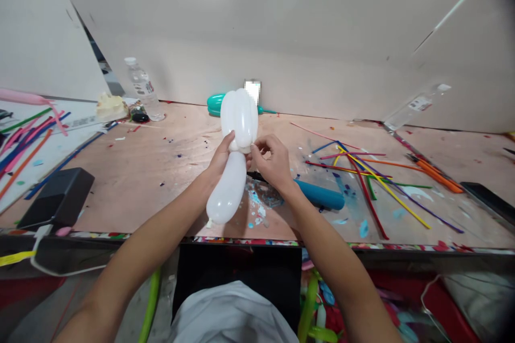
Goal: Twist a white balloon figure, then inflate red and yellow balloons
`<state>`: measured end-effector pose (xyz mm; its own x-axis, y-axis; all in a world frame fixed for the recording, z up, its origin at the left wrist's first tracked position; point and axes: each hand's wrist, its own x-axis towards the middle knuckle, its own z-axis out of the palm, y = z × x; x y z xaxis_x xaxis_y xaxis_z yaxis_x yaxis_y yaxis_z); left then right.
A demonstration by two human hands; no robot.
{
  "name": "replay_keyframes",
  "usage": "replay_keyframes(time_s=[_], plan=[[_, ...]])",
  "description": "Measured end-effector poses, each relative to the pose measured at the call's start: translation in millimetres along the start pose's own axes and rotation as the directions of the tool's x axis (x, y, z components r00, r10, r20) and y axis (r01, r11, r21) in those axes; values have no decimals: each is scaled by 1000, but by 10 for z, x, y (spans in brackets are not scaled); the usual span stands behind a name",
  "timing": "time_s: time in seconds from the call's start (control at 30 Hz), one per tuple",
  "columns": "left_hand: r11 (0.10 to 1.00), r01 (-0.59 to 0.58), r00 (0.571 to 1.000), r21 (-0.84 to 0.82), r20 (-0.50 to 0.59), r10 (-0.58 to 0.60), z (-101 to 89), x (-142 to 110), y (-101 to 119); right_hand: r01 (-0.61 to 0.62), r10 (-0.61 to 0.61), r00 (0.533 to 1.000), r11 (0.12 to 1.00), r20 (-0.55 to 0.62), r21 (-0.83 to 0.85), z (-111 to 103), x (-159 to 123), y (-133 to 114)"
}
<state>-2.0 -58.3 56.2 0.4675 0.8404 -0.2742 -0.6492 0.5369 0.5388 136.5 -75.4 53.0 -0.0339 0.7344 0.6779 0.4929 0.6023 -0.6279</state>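
White balloon [240, 120]: upper lobes bunched above one lower length. Left hand [219, 162] wraps the joint; right hand [273, 163] pinches its edge. Twisting step, apparently; next move calls for firm hold there. All held over table [132, 174].

Seen from the wearer's head, two bare hands work over a littered wooden tabletop [140, 163]: the left hand [220, 158] grips a white balloon [227, 187] at its twisted waist, and the right hand [274, 162] pinches at that same twist, with bulging loops on the far side and one long segment ending in a knot nearer. Just beyond lies a green balloon [216, 103]; to the right are a blue cylinder [324, 195], loose coloured strips [374, 179], orange-handled pliers [440, 174] and a dark phone [491, 201]. Clear bottles [145, 91] flank the far left and far right.
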Motion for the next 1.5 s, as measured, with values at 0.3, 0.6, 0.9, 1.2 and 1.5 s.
replay_keyframes(time_s=[0.3, 0.6, 0.9, 1.2, 1.5], plan=[[1000, -27, 999, -8, -25, 27, 30, -25, -11, -111, 112, 994, 992, -6, 56, 4, 0, -10], [990, -105, 994, 92, -28, 108, 10, 12, -61, -188, 190, 982, 973, 2, 134, 35, 29, 105], [984, -103, 994, 144, -10, 105, -4, 27, -52, -200, 211, 974, 971, -80, 130, 92, 66, 131], [976, -77, 997, 202, -1, 78, -39, -18, 30, 232, -245, 965, 964, -95, -130, -5, 102, 151], [964, -27, 998, 264, -44, 40, -106, 27, 2, -112, 115, 989, 993, -96, 41, 62, 147, 168]])
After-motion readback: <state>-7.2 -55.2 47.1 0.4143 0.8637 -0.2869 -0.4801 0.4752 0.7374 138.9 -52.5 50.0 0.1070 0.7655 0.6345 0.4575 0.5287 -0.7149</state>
